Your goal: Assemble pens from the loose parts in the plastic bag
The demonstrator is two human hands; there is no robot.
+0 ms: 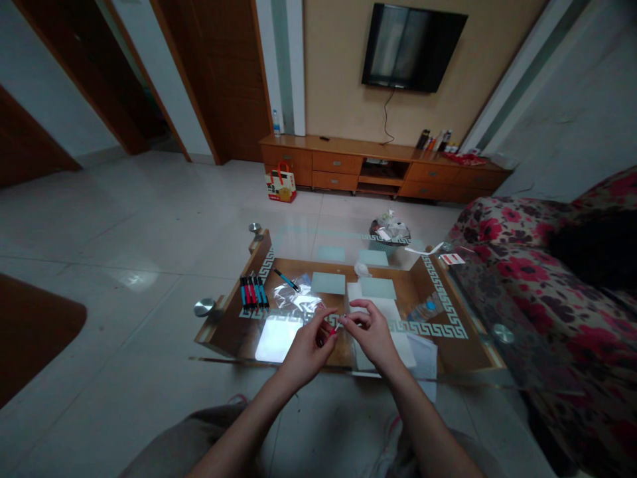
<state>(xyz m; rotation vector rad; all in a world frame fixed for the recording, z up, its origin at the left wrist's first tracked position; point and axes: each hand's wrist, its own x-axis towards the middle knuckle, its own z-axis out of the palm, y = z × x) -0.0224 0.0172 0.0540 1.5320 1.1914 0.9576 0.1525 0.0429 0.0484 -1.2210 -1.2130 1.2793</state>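
My left hand (309, 345) is closed over a small red piece (333, 331), most of it hidden by the fingers; it looks like part of a pen. Opposite it, my right hand (371, 335) pinches a thin whitish piece (338, 326) whose end meets the red one. Both hands are above the near side of a glass coffee table (452, 330). To their left, several blue and red pens (253, 293) lie side by side. A single blue-and-black pen (286, 279) rests by crinkled clear plastic bags (297, 302).
On the lower shelf, seen through the glass, are white boxes (393, 309) and a bottle with a blue cap (428, 308). A filled trash basket (389, 232) stands beyond the table. At right is a flowered sofa (502, 222); a paper bag (281, 184) sits by the TV cabinet (338, 162).
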